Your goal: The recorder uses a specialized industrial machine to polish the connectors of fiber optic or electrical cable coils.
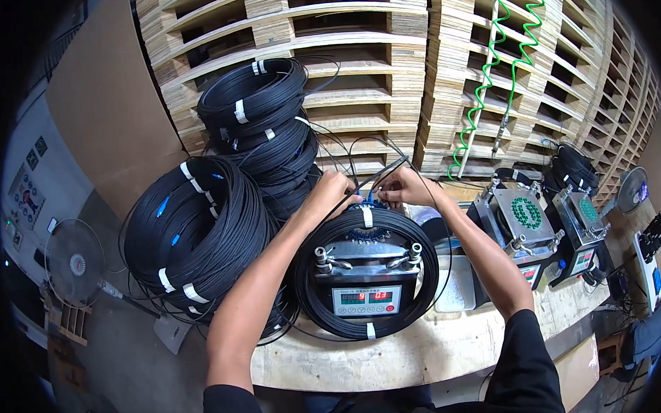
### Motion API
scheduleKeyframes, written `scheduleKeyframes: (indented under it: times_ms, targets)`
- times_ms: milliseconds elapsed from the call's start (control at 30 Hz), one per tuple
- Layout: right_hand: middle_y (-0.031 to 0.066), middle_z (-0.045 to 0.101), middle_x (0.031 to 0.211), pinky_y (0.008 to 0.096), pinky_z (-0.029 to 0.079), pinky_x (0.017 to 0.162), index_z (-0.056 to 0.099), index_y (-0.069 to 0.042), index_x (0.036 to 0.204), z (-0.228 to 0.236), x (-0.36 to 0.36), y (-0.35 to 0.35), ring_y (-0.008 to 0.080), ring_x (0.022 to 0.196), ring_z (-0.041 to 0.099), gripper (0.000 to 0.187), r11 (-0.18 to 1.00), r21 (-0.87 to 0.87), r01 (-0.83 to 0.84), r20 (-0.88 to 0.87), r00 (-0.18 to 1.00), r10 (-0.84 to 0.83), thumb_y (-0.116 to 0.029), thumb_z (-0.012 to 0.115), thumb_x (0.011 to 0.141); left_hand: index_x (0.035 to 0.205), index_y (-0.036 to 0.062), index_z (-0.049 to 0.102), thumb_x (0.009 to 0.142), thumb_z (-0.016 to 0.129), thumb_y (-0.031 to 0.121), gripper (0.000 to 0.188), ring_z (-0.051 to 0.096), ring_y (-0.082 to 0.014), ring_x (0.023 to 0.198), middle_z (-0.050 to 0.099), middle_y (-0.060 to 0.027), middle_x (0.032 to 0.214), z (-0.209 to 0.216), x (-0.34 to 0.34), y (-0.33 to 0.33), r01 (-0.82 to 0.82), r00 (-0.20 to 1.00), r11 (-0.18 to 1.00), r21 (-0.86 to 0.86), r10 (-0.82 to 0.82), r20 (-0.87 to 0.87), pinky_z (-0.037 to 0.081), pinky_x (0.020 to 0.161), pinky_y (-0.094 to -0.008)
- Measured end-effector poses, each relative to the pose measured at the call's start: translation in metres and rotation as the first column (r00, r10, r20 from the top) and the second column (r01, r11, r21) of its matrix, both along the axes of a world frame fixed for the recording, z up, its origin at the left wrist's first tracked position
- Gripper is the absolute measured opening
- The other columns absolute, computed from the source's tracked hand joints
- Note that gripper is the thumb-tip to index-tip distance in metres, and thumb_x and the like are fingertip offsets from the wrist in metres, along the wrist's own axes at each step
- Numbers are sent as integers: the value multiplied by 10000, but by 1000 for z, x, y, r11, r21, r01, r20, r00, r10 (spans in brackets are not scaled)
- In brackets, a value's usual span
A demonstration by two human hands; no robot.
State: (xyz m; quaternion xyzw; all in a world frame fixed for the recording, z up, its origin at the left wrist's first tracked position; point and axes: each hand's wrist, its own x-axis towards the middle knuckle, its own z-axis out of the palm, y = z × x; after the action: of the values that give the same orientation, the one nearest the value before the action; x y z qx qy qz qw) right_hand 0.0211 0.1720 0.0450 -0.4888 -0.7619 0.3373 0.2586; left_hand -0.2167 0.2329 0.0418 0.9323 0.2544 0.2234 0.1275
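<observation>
A coil of black cable [302,287] with white ties rings a metal polishing machine [366,274] that has clamp levers and a lit red display panel [367,300]. Behind the coil's top, both my hands meet at blue connectors [370,196] on the machine's far side. My left hand [334,195] is closed, its fingertips pinching a thin black cable end beside them. Close by on the right, my right hand [405,187] is also closed in a pinch at a cable end. The fingertips partly cover both held ends. Loose cable loops rise above the hands.
Tall stacks of black cable coils [251,111] and a wide coil [201,240] stand at my left. Two similar machines [516,218] sit on the wooden bench [351,369] to the right, near a pale tray [455,286]. Pallets [355,74] rise behind; green spiral hoses [486,77] hang there.
</observation>
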Motion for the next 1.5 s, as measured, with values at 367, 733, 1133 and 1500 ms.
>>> scheduleKeyframes:
  times_ms: [367,733,1133,1500]
  targets:
    - [64,681,776,297,505,614,720,-21,1048,-4,30,37,138,678,595,289,929,346,133,111,977,-181,25,565,809,987,-27,721,820,783,260,338,711,-373,827,695,-251,853,9,10,15,61,984,995,-78,-74,-165,549,742,-420]
    - [48,600,620,317,447,435,675,-20,839,-49,54,94,150,504,542,261,924,-121,364,204,920,-335,-272,646,903,1289,35,552,960,656,210,387,640,-258,1135,672,-131,1206,-20,9,23,169,984,927,-335,-181,-5,482,1003,-361]
    - [56,645,933,276,565,658,571,-29,1126,-70,50,11,128,736,647,224,901,-365,235,-774,461,-434,-225,578,1019,1314,40,542,931,629,220,432,599,-337,1228,604,-173,1337,-18,4,28,94,982,963,-253,-131,-135,453,1072,-389]
    - [-79,460,668,227,334,506,615,-98,1189,-80,48,20,26,586,435,331,881,-358,309,-693,544,-472,-330,687,965,1326,29,576,941,625,272,458,582,-332,1259,605,-181,1356,-12,4,21,60,982,948,-313,-113,-154,441,1082,-381]
